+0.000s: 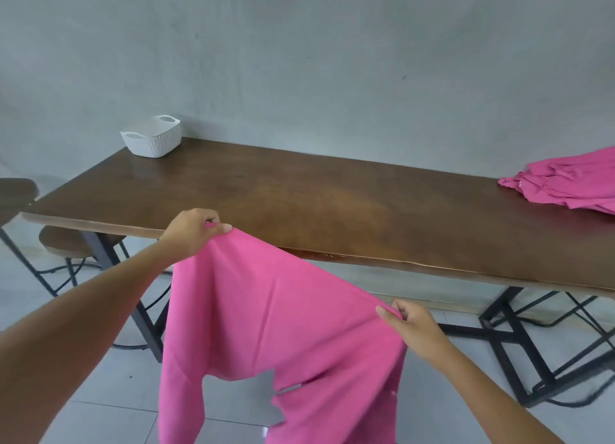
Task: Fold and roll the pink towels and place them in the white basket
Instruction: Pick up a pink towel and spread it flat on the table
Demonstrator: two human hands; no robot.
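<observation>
A pink towel (pixel 276 317) hangs spread in the air in front of the table's near edge. My left hand (pixel 193 230) pinches its upper left corner just over the table edge. My right hand (pixel 412 327) pinches the opposite upper corner, lower and nearer to me. The cloth droops between them and its bottom hangs toward the floor. A white basket (pixel 153 140) with two handles stands at the table's far left corner, and nothing shows above its rim. A pile of pink towels (pixel 569 184) lies at the table's right end.
The long brown wooden table (pixel 332 204) stands against a grey wall on black metal legs. Round wooden stools (pixel 63 240) sit at the left, partly under the table. Grey tiled floor lies below.
</observation>
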